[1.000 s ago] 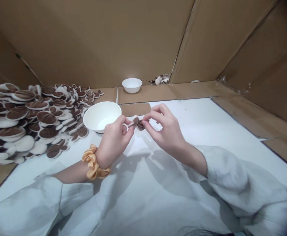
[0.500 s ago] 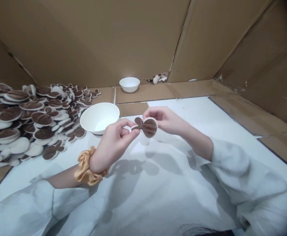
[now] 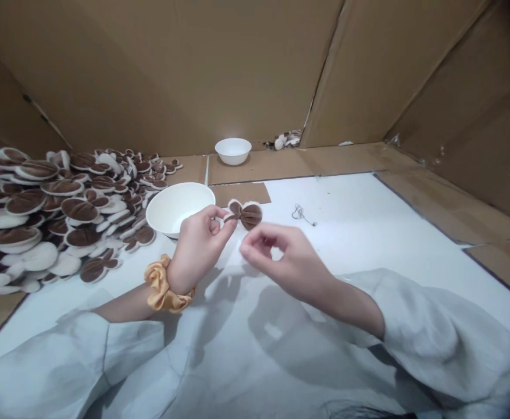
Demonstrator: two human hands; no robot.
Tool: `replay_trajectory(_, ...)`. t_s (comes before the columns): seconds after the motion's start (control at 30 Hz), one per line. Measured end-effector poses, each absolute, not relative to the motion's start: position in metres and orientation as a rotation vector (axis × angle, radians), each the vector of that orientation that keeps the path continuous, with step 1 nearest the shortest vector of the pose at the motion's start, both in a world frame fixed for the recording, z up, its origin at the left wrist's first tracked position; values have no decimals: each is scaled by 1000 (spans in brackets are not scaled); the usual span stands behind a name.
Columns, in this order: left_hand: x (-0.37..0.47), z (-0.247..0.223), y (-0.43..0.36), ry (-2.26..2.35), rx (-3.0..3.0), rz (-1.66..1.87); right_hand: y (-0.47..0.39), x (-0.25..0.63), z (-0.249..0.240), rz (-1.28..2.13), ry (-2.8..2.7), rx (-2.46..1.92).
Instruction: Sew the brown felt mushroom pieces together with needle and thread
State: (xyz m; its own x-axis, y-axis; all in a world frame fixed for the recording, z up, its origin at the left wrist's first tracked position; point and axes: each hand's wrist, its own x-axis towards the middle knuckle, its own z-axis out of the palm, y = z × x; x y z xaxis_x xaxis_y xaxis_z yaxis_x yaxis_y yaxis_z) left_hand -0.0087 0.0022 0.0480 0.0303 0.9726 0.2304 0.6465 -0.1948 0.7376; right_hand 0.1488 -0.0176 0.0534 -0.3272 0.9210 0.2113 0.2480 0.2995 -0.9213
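Observation:
Between the thumb and forefinger of my left hand (image 3: 204, 235) is a brown plush piece with white edges (image 3: 252, 216), gathered at its middle into rounded lobes. My right hand (image 3: 287, 256) is just to the right of and below that piece, apart from it. Its thumb and forefinger are pinched together; whatever may be between them is too small to make out. A loose tangle of dark thread (image 3: 299, 213) lies on the white tabletop (image 3: 394, 233) beyond the right hand.
A large heap of similar brown and white plush pieces (image 3: 80, 209) fills the left side. A white bowl (image 3: 180, 206) stands behind my left hand, a smaller white bowl (image 3: 232, 151) farther back. Cardboard walls (image 3: 159, 70) enclose the table, with scraps (image 3: 287, 139) at the back.
My right hand has come off the plush piece and moved down towards me. The left hand has shifted slightly left with the piece. The dark thread, formerly hidden behind the right hand, now shows.

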Motion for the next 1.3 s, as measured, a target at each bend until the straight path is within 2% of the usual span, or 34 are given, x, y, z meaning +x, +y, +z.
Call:
replay_trajectory(0.07,-8,50,0,1615,1889,978,-9,155,58,714,-1751,-1041)
replay_trajectory(0.1,-8,51,-1,1606,1889,969,-4,158,59,657,-1753,-1050)
replay_trajectory(0.2,-6,51,-4,1575,1889,962,11,163,57,928,-1856,-1065)
replay_trajectory(0.3,-6,50,-4,1539,1865,956,18,161,53,1230,-1721,-1084)
replay_trajectory(0.57,-4,57,-3,1292,1362,863,23,157,39,1524,-1268,-974)
replay_trajectory(0.77,-5,54,0,1028,1148,843,24,160,41,1694,-1244,-811)
replay_trajectory(1.07,-15,42,15,1003,1614,677,24,166,51,1826,-1524,-781)
replay_trajectory(1.3,-22,52,18,1236,2328,546,19,171,56,1534,-2050,-1130)
